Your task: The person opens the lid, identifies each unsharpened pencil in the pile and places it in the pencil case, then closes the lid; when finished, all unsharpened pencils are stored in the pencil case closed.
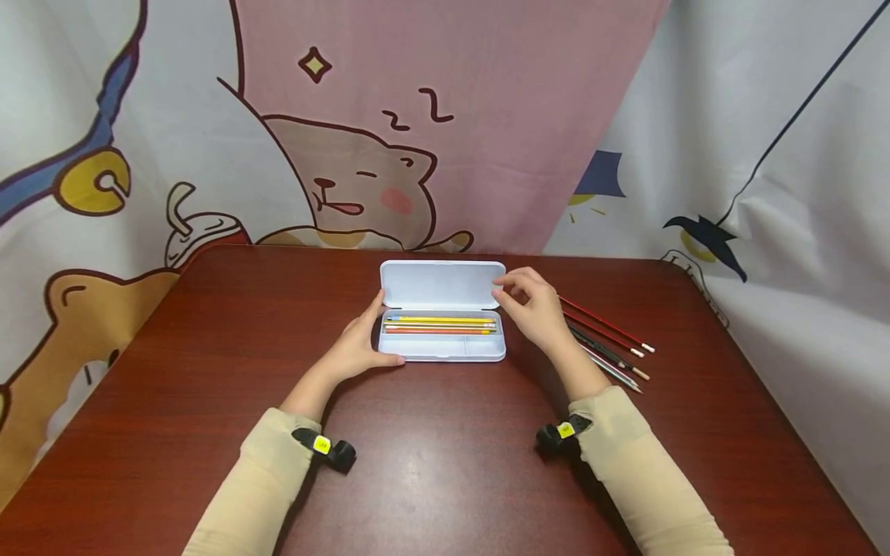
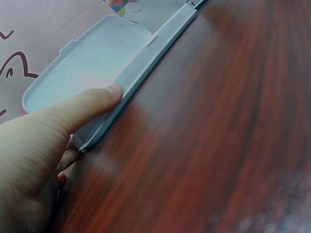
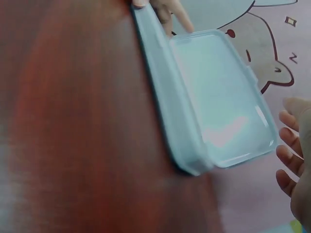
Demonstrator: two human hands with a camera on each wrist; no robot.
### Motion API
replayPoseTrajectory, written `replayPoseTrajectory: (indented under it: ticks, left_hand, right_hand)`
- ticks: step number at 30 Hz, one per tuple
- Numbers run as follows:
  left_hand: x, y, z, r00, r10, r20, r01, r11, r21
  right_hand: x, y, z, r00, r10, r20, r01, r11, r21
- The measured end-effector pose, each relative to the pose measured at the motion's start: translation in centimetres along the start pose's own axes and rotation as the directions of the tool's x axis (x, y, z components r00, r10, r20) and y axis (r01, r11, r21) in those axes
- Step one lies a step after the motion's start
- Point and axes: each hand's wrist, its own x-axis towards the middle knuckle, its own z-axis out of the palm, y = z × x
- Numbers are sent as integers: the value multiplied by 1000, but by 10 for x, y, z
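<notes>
A white pencil case [image 1: 442, 357] lies with its lid [image 1: 443, 284] raised, in the middle of the table. Several pencils [image 1: 439, 320], yellow and orange among them, lie side by side in its back compartment. My left hand [image 1: 353, 345] grips the case's left end, thumb along the front wall and fingers behind, also seen in the left wrist view. At the lid's right edge hovers my right hand [image 1: 535, 306], its fingers loosely bent around nothing. The right wrist view shows its fingers [image 3: 290, 141] just off the lid [image 3: 226, 102].
To the right, partly behind my right hand, several loose pencils [image 1: 615, 352] lie on the brown table [image 1: 445, 463], red, dark and silver ones. A printed cloth [image 1: 501, 116] hangs behind the table.
</notes>
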Motion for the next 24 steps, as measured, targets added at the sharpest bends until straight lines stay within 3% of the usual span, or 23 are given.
replayPoseTrajectory:
  ticks: [6,14,24]
  left_hand:
    - [0,-2,0,1000,6,4,-6,1000,2]
    - [-1,-2,1,1000,3,7,-3,1000,-7]
    - [0,-3,1,1000,7,1,-7,1000,-25]
  right_hand:
    - [22,-7,-6,996,-48,79,52,997,-54]
    - [35,0,-6,951,56,303,-7,987,-158]
    - [33,-2,-8,935,35,354,26,986,-166]
